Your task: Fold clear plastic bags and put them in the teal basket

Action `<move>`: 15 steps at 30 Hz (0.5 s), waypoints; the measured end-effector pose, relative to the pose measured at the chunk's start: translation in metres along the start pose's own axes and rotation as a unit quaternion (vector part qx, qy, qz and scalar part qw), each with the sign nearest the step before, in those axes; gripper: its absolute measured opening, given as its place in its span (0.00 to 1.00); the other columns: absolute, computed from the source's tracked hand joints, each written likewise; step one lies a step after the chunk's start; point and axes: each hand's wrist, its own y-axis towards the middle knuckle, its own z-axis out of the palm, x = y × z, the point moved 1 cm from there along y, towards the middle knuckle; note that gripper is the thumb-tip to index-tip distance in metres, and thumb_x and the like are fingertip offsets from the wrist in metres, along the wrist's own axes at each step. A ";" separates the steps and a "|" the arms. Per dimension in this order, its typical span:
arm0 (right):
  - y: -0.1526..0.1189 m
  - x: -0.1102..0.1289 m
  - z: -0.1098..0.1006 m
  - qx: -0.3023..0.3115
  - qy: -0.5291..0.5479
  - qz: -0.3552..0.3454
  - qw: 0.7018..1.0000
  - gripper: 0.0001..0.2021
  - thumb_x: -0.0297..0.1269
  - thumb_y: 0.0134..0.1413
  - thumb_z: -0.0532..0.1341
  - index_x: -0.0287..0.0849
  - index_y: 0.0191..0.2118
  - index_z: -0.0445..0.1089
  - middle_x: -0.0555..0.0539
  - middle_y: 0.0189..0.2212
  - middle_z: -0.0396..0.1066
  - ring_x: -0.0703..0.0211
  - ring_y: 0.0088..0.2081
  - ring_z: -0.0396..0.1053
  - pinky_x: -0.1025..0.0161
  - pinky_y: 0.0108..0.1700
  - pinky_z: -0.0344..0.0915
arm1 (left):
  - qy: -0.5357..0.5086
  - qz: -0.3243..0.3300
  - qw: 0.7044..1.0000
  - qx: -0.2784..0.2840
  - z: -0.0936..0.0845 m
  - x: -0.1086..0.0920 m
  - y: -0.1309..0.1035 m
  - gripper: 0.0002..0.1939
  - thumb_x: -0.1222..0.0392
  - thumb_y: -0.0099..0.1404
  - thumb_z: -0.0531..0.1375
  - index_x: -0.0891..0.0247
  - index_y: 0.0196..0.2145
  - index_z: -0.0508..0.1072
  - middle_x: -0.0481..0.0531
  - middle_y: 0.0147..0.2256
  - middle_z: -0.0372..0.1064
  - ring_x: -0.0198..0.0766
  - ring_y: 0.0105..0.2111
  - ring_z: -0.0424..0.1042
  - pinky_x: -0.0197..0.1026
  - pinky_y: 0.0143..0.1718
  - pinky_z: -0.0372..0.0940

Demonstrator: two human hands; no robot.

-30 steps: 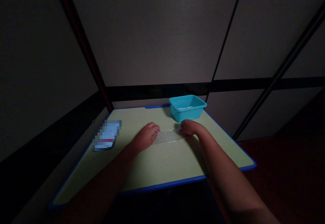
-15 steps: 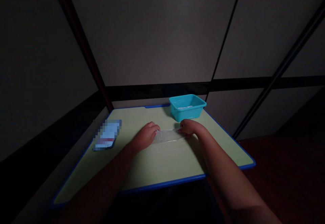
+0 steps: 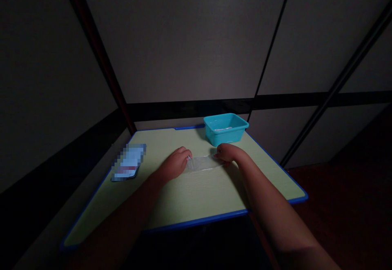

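Note:
A clear plastic bag (image 3: 203,163) is stretched flat between my two hands, low over the middle of the table (image 3: 196,204). My left hand (image 3: 177,163) is closed on its left end, the fingers curled round a bunched bit of plastic. The right end is pinched by my right hand (image 3: 227,153), whose fingertips are partly hidden from above. Just behind my right hand stands a turquoise plastic basket (image 3: 226,137), with some clear, shiny material showing inside.
On the table's left side lies a flat, phone-like device (image 3: 130,163), its surface blurred out. A blue edging runs round the tabletop. Panelled cupboard doors (image 3: 190,41) rise directly behind the table, and a dark reddish floor (image 3: 343,204) shows at the right.

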 end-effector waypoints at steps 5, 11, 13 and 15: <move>-0.005 0.004 -0.002 -0.003 -0.011 0.004 1.000 0.15 0.37 0.58 0.53 0.33 0.39 0.73 0.39 0.32 0.76 0.57 0.25 0.73 0.67 0.26 0.61 | -0.008 0.001 1.000 -0.001 0.003 0.001 0.000 0.10 0.70 0.59 0.48 0.63 0.35 0.67 0.52 0.35 0.62 0.39 0.37 0.63 0.40 0.40 0.60; -0.003 0.002 -0.001 0.002 -0.011 0.003 1.000 0.15 0.38 0.58 0.52 0.34 0.36 0.74 0.39 0.32 0.76 0.59 0.25 0.73 0.69 0.25 0.61 | 0.004 -0.014 1.000 0.024 0.003 0.000 -0.001 0.09 0.69 0.59 0.50 0.62 0.33 0.68 0.51 0.33 0.62 0.39 0.37 0.63 0.39 0.38 0.59; -0.003 0.001 0.000 0.001 -0.011 0.001 1.000 0.15 0.37 0.58 0.52 0.34 0.36 0.74 0.39 0.32 0.76 0.59 0.25 0.73 0.69 0.25 0.61 | 0.004 -0.023 0.999 0.035 0.003 0.000 -0.001 0.08 0.69 0.58 0.52 0.62 0.32 0.69 0.51 0.33 0.62 0.39 0.37 0.63 0.39 0.38 0.59; -0.002 0.001 0.000 0.000 -0.011 -0.001 1.000 0.15 0.38 0.58 0.53 0.34 0.36 0.73 0.39 0.31 0.76 0.58 0.25 0.73 0.69 0.25 0.61 | 0.003 -0.025 0.999 0.045 0.003 -0.001 -0.002 0.06 0.68 0.58 0.53 0.62 0.32 0.69 0.51 0.33 0.63 0.40 0.37 0.63 0.39 0.39 0.59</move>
